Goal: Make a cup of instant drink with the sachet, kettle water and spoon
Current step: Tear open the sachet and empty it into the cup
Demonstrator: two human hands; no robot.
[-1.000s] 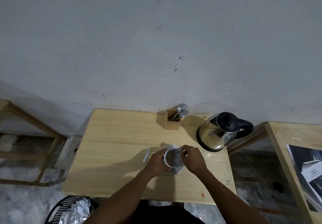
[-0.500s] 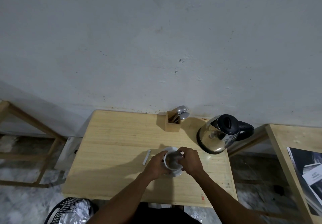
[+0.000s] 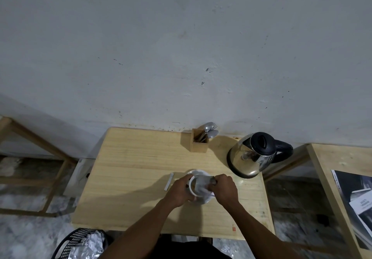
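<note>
**Two hands at one cup, sachet tipped over the rim**

We count one wooden table, with a second table partly in view at 3 o'clock and a wooden frame at 9 o'clock. Low at 7 o'clock we see one black basket holding crumpled foil.

On the table we count, left to right: one small white strip lying flat just left of the hands; one white cup on one white saucer; one wooden holder at 12 o'clock from the cup, with at least two spoons and a fork head showing; and one steel kettle with a black lid and handle at 2 o'clock from the cup, standing well apart from it.

Our left hand comes in from 7 o'clock and is curled around the cup's left side, fingers wrapped on the wall. Our right hand comes in from 5 o'clock, fingers closed in a pinch on one silvery sachet, which is tilted over the cup's mouth. Brownish contents show inside the cup at its left rim. Both forearms converge toward the cup, which sits near the table's near edge, right of centre.
</note>
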